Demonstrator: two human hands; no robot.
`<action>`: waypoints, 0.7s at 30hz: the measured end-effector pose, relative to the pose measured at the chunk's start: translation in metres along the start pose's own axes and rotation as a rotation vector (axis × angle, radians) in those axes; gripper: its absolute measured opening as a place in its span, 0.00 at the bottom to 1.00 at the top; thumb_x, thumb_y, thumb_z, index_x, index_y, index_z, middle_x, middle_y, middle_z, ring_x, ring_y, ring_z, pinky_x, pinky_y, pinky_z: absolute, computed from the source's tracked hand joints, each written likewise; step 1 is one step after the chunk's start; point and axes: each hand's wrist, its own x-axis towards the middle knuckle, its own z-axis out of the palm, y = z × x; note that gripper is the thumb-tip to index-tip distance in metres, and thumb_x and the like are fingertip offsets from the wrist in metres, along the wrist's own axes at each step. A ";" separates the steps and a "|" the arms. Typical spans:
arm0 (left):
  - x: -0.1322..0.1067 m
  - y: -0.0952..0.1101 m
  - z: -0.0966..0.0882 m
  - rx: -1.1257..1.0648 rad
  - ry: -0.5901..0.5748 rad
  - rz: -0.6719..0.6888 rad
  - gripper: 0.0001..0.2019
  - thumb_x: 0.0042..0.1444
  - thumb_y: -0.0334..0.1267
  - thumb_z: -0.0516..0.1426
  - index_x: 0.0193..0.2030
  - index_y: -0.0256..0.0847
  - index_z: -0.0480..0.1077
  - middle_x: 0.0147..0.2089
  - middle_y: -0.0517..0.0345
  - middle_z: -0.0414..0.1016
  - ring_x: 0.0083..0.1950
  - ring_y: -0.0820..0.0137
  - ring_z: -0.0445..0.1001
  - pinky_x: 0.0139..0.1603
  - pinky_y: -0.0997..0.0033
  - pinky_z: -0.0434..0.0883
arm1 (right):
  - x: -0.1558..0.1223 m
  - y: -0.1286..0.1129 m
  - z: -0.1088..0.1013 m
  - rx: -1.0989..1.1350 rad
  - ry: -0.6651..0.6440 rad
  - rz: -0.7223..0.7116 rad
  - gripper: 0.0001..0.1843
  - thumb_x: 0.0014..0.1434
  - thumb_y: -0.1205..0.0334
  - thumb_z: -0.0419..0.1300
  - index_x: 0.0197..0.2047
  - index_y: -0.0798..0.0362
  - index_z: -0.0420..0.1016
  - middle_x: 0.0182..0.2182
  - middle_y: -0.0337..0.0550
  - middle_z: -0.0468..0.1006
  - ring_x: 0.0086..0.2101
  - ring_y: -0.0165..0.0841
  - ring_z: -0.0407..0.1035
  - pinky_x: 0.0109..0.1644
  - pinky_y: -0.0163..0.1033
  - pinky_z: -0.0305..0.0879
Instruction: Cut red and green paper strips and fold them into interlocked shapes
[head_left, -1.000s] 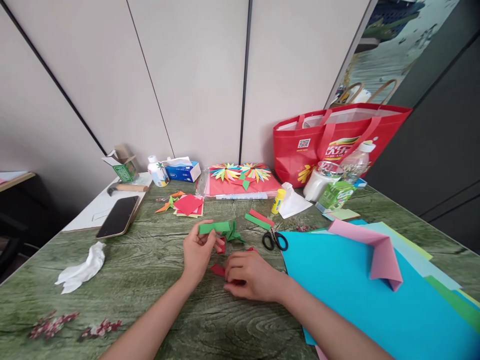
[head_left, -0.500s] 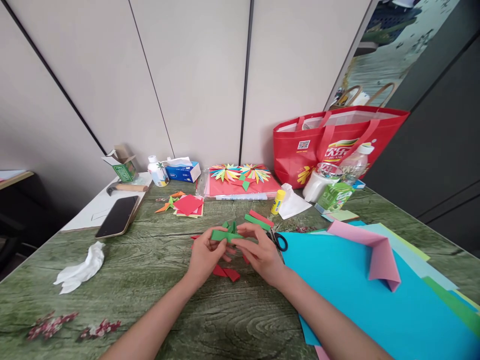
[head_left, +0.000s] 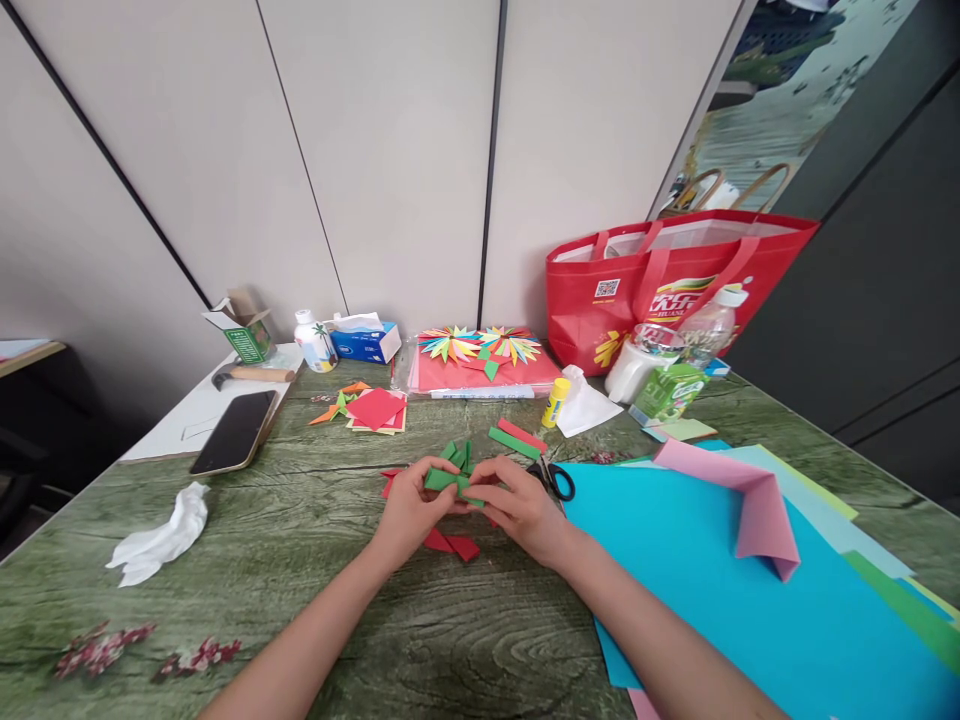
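Observation:
My left hand [head_left: 409, 510] and my right hand [head_left: 521, 508] meet over the middle of the green wood-grain table [head_left: 322, 610]. Both pinch a folded green paper strip [head_left: 448, 482] between fingers and thumbs, the left at its left end, the right at its right end. Folded red paper pieces [head_left: 452, 545] lie on the table just below the hands. More folded green pieces [head_left: 457, 453] sit right behind the strip.
Black scissors [head_left: 553, 479] and loose green and red strips [head_left: 516, 439] lie right of the hands. Large blue, pink and green sheets [head_left: 720, 590] cover the right side. A phone [head_left: 235, 430], crumpled tissue [head_left: 159, 535], glue stick [head_left: 556, 401], paper stars [head_left: 480, 346] and a red bag [head_left: 667, 280] stand further off.
My right hand left the red pieces on the table and rose to take the right end of the green strip. Both hands have since drawn closer together on it.

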 end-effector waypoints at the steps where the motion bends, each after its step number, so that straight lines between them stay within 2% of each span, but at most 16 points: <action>1: 0.001 -0.001 0.000 -0.005 -0.001 0.003 0.09 0.43 0.34 0.59 0.33 0.40 0.66 0.25 0.65 0.72 0.27 0.67 0.76 0.35 0.62 0.76 | 0.000 0.000 0.000 0.005 -0.002 -0.003 0.11 0.58 0.70 0.51 0.42 0.51 0.70 0.37 0.46 0.68 0.37 0.32 0.65 0.37 0.38 0.66; 5: 0.000 -0.001 0.000 0.014 -0.025 0.022 0.10 0.42 0.35 0.60 0.35 0.40 0.69 0.32 0.61 0.75 0.29 0.67 0.77 0.36 0.61 0.76 | 0.002 -0.002 -0.001 0.066 0.028 0.041 0.09 0.58 0.69 0.52 0.39 0.52 0.71 0.36 0.46 0.69 0.37 0.32 0.66 0.39 0.38 0.66; 8: -0.002 0.000 0.001 0.060 -0.024 0.058 0.08 0.43 0.35 0.59 0.33 0.40 0.72 0.35 0.56 0.76 0.30 0.64 0.77 0.36 0.61 0.75 | 0.004 -0.003 0.000 0.126 0.083 0.127 0.04 0.57 0.66 0.55 0.35 0.53 0.72 0.35 0.45 0.70 0.36 0.32 0.67 0.39 0.38 0.66; 15: -0.004 0.003 0.002 -0.042 -0.109 0.008 0.10 0.44 0.37 0.60 0.36 0.39 0.71 0.32 0.53 0.78 0.33 0.59 0.78 0.38 0.54 0.74 | 0.006 -0.002 0.000 0.234 0.175 0.339 0.06 0.51 0.59 0.61 0.29 0.53 0.73 0.28 0.42 0.73 0.33 0.33 0.69 0.36 0.38 0.67; 21: -0.004 0.001 0.002 -0.034 -0.111 -0.005 0.11 0.44 0.36 0.59 0.37 0.40 0.70 0.34 0.53 0.78 0.33 0.61 0.78 0.39 0.57 0.74 | 0.009 -0.004 -0.003 0.275 0.158 0.380 0.06 0.49 0.59 0.63 0.29 0.53 0.73 0.28 0.42 0.73 0.32 0.33 0.69 0.35 0.37 0.66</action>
